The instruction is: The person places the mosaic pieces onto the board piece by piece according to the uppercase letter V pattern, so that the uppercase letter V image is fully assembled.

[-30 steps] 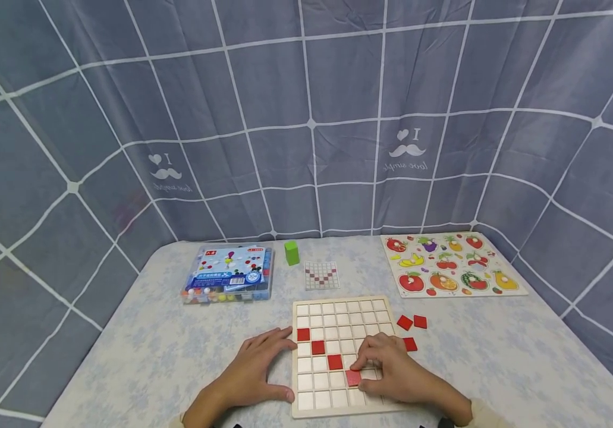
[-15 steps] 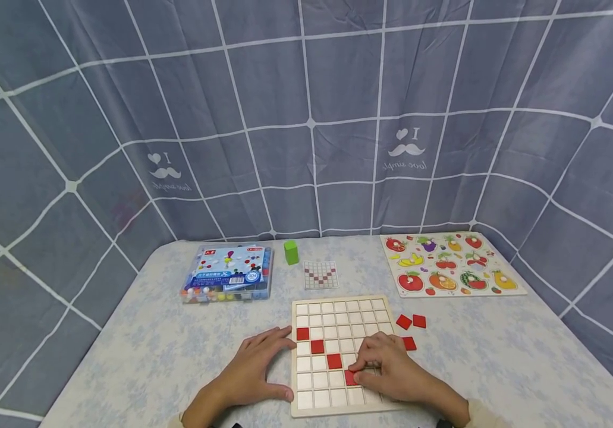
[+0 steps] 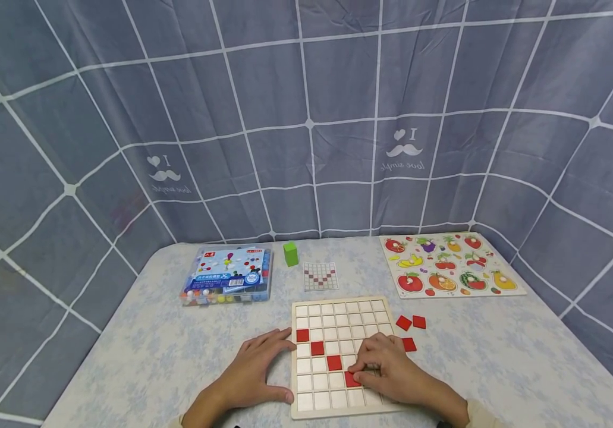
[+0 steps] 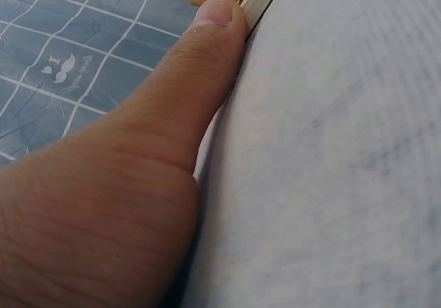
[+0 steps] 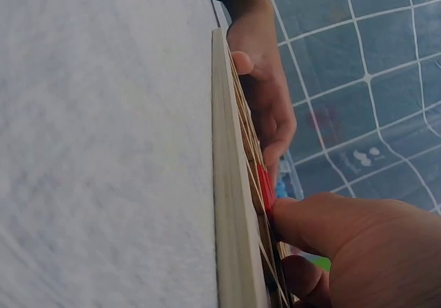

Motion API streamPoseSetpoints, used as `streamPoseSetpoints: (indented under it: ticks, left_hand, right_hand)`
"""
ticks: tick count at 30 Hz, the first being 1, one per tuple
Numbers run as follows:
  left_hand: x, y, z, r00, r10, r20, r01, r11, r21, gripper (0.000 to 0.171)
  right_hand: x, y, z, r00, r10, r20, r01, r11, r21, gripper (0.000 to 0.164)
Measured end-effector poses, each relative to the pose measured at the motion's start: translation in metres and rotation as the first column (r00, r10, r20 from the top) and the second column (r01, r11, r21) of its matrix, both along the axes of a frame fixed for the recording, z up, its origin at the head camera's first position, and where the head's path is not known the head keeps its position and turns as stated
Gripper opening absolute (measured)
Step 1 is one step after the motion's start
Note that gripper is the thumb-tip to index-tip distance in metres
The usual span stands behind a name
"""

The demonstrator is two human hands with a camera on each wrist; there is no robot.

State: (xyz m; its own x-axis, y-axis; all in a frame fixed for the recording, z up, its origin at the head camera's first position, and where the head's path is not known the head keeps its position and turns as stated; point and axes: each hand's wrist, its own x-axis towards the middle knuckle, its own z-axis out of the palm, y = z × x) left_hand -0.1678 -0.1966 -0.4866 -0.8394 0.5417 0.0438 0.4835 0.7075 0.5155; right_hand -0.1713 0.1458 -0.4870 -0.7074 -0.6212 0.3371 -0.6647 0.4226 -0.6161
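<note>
A wooden grid board (image 3: 319,412) lies on the table in the head view, with red square tiles (image 3: 334,362) running in a diagonal down its cells. My right hand (image 3: 392,371) bends over the board, its thumb and fingertips on the lowest tile (image 3: 351,380) of that diagonal. In the right wrist view the thumb lies against the red tile (image 5: 266,184). Along the board's left edge rests my left hand (image 3: 255,371), fingers and thumb spread, tips at the frame. The left wrist view shows its thumb (image 4: 207,53) against the board's side (image 4: 260,3).
Three loose red tiles (image 3: 419,321) lie right of the board. Behind it are a small pattern card (image 3: 321,276) and a green block (image 3: 291,254). A clear case of coloured parts (image 3: 227,276) stands back left, a fruit puzzle board (image 3: 453,264) back right. A grey checked curtain surrounds the table.
My right thumb has shifted left onto the tile's near right part, and the tile looks darker and flatter in its cell. My left hand stays at the board's edge.
</note>
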Motion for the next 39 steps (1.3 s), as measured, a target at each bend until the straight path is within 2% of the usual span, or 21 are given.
streamPoseSetpoints:
  ticks: [4, 10, 15, 17, 20, 23, 25, 28, 32, 39]
  left_hand:
    - [0.0, 0.001, 0.0, 1.0, 0.001, -0.004, -0.001, 1.0, 0.001, 0.081]
    - [0.001, 0.003, -0.003, 1.0, -0.006, -0.025, 0.007, 1.0, 0.018, 0.081]
    - [0.0, 0.003, -0.002, 0.999, -0.017, -0.032, 0.017, 1.0, 0.005, 0.081]
    - [-0.001, 0.003, -0.002, 0.999, -0.022, -0.034, 0.022, 1.0, 0.002, 0.081]
    - [-0.002, 0.002, -0.001, 0.999, -0.021, -0.026, 0.021, 1.0, 0.004, 0.081]
    - [-0.002, 0.002, -0.002, 1.0, -0.014, -0.017, 0.014, 1.0, 0.005, 0.08]
    - [-0.001, 0.001, -0.002, 1.0, -0.01, -0.012, 0.01, 1.0, 0.003, 0.08]
    - [-0.001, 0.001, -0.003, 1.0, -0.007, -0.006, 0.007, 1.0, 0.003, 0.08]
    - [-0.001, 0.001, -0.004, 1.0, -0.003, -0.019, 0.004, 1.0, 0.004, 0.081]
    - [-0.001, 0.0, -0.005, 0.999, 0.006, -0.033, -0.006, 1.0, 0.012, 0.081]
  right_hand:
    - [0.0, 0.002, 0.001, 1.0, 0.017, 0.012, -0.017, 1.0, 0.018, 0.011]
    - [0.0, 0.012, 0.009, 0.993, 0.054, 0.103, -0.057, 0.998, 0.025, 0.013]
    - [-0.012, 0.032, 0.022, 0.997, 0.06, 0.044, -0.058, 0.998, -0.039, 0.019]
    - [-0.022, 0.047, 0.026, 1.0, 0.017, 0.016, -0.016, 0.999, -0.046, 0.021]
    - [-0.039, 0.077, 0.031, 0.993, -0.113, 0.039, 0.114, 0.993, -0.019, 0.026]
    - [-0.055, 0.107, 0.03, 0.964, -0.254, 0.08, 0.252, 0.967, 0.03, 0.032]
    - [-0.061, 0.125, 0.026, 0.947, -0.302, 0.11, 0.297, 0.953, 0.06, 0.034]
    - [-0.066, 0.141, 0.019, 0.941, -0.311, 0.136, 0.297, 0.948, 0.116, 0.038]
    - [-0.066, 0.145, 0.01, 0.947, -0.306, 0.101, 0.288, 0.944, 0.162, 0.042]
    - [-0.065, 0.136, 0.003, 0.923, -0.384, 0.022, 0.374, 0.908, 0.191, 0.032]
